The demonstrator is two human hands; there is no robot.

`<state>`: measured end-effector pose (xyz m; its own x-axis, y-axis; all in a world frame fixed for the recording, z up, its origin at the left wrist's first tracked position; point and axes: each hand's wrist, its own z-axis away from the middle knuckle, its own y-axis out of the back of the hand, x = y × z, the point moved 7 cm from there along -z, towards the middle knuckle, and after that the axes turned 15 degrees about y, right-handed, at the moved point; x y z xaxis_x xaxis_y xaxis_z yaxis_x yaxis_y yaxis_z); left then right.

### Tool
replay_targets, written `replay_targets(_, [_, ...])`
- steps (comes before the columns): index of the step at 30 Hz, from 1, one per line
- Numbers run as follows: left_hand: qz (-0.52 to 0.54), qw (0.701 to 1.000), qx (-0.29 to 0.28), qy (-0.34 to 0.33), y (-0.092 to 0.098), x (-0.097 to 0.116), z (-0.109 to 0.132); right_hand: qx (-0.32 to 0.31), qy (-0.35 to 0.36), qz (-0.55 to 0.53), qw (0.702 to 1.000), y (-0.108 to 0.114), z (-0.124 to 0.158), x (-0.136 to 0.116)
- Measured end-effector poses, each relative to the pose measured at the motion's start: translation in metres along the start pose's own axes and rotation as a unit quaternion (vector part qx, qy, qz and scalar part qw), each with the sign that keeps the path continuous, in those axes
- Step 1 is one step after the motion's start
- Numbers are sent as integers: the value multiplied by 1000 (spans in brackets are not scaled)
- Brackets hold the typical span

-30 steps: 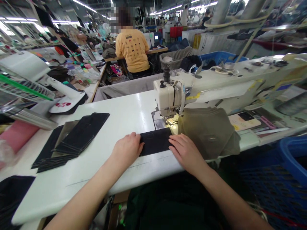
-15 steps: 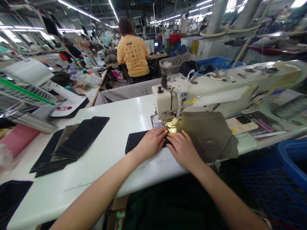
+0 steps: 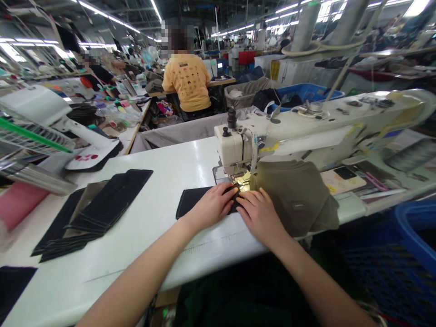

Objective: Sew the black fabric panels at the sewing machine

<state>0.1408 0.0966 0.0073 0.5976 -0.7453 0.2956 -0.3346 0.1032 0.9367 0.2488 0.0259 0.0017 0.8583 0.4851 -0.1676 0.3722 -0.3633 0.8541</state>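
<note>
Two Hands on the Black Cloth by the Sewing Machine

A big cream metal sewing machine stands on a shiny white table. A flat black strip of cloth lies just in front of the machine's needle and sticks out to its left. The left hand lies palm down on the strip and hides its middle. The right hand is palm down too, with its fingertips at the strip's right end. Fingers rest on top, but I can't tell if they pinch the cloth.

A floppy grey-brown pile of cloth crowds the space right of the needle, under the machine's long arm and close by the right hand. Further right of the machine's needle are a small black phone and a thin pink tool. A blue plastic basket with holes sits in front of the machine, low on the right.

Well left of the machine, a fanned stack of black and brown cloth pieces lies on the table. A fat pink roll is further left. Behind the machine, a person in a yellow shirt sits near a bright blue tub.
</note>
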Motion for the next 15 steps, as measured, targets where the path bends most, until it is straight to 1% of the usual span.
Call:
replay_targets(6, [-12,1000,0,-2,-2,-1,0,-21,-7,-4,1000,-1,0,1])
replay_targets(12, [-12,1000,5,6,-1,-5,-4,-27,-10,2,1000,-2,-3,2])
replay_targets(15, [-19,1000,4,3,0,-3,-3,-32,-6,2,999,-2,-2,2])
